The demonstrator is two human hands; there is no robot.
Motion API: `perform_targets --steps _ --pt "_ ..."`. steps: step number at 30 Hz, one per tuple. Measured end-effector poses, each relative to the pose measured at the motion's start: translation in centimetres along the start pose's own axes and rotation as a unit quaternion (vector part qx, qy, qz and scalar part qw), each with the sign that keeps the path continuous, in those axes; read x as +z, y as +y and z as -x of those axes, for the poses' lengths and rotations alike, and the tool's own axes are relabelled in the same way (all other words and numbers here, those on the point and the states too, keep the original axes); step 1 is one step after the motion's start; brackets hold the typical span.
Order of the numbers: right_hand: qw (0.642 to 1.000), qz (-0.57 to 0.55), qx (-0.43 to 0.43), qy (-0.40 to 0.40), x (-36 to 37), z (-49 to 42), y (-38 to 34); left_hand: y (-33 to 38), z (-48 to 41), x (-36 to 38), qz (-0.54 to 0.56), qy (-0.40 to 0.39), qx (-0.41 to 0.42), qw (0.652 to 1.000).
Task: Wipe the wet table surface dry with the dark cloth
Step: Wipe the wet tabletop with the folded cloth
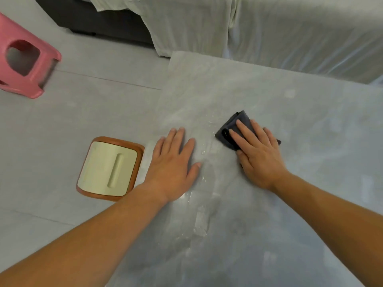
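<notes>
The grey stone-look table (pixel 290 112) fills the right and middle of the head view. A streak of water (pixel 202 212) glistens down its middle, from near the cloth toward me. A folded dark cloth (pixel 232 129) lies flat on the table right of the streak. My right hand (pixel 257 154) presses on the cloth with straight fingers and covers most of it. My left hand (pixel 174 164) rests flat on the table near its left edge, fingers spread, just left of the wet streak.
Below the table's left edge on the grey tiled floor stands a square stool (pixel 107 168) with a cream top and brown rim. A pink plastic stool (pixel 22 59) lies at the far left. A pale sheet-covered sofa (pixel 269 27) runs along the table's far side.
</notes>
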State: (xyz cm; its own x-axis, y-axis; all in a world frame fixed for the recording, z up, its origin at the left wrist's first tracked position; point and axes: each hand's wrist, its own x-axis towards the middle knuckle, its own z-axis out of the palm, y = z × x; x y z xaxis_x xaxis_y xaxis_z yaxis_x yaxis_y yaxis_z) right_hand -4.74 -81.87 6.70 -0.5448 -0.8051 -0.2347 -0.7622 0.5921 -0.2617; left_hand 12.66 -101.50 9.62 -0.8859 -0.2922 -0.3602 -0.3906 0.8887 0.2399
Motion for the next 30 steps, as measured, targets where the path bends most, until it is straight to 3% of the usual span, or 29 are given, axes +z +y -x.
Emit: perform_targets --steps 7,13,15,18,20,24,26,28,30 --pt "0.989 0.006 0.128 0.069 -1.8 -10.5 0.3 -1.5 -5.5 -0.2 -0.019 -0.003 -0.005 1.000" --pt "0.998 0.051 -0.040 0.000 -2.1 -10.6 -0.2 -1.9 -5.5 0.1 0.002 -0.010 0.010 1.000" --pt "0.999 0.049 -0.020 0.011 -2.9 -13.3 0.2 -1.9 -5.6 0.2 0.008 -0.007 0.017 1.000" --pt "0.995 0.017 0.081 0.053 -3.4 -18.9 -2.0 -2.0 -5.7 0.5 0.011 -0.002 0.020 1.000" --pt "0.994 0.022 0.076 0.069 -3.1 -21.1 -4.4 -2.1 -5.7 0.5 0.011 0.000 0.024 1.000" --pt "0.990 0.075 -0.118 0.010 -2.2 -20.3 -5.8 -2.1 -5.6 0.5 0.016 -0.002 0.025 1.000" --pt "0.982 0.087 -0.164 -0.018 -2.9 -20.8 -4.5 -2.1 -5.6 0.6 0.028 0.002 0.024 0.999" --pt "0.986 0.080 -0.143 -0.002 -3.7 -22.5 -3.8 -2.2 -5.6 0.7 0.035 0.008 0.027 0.999" --pt "0.996 0.052 -0.068 0.023 -3.9 -24.3 -4.9 -2.3 -5.7 0.8 0.036 0.016 0.027 0.999"
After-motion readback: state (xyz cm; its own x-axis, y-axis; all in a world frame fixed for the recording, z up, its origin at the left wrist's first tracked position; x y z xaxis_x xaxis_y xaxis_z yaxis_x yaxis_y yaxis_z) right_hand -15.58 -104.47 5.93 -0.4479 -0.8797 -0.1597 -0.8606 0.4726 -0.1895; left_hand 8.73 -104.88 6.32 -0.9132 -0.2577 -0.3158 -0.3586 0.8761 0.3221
